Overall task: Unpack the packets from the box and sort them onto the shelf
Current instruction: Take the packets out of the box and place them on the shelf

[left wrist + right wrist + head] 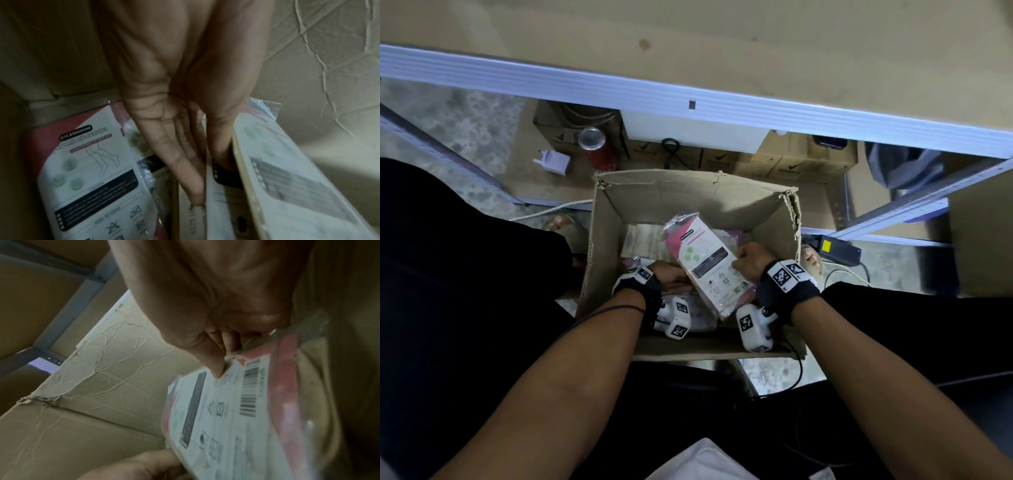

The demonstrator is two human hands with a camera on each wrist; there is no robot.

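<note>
An open cardboard box stands on the floor between my legs, with several stocking packets lying in it. My right hand pinches the near edge of a pink-and-white packet and holds it tilted above the others. In the right wrist view my right hand's thumb presses the packet's printed face near the barcode. My left hand reaches under that packet with straight fingers, slid between a flat packet and the lifted one.
The white-edged shelf board runs across just beyond the box. Under it sit a red can, a white charger and small cardboard boxes. A black power adapter and cables lie right of the box.
</note>
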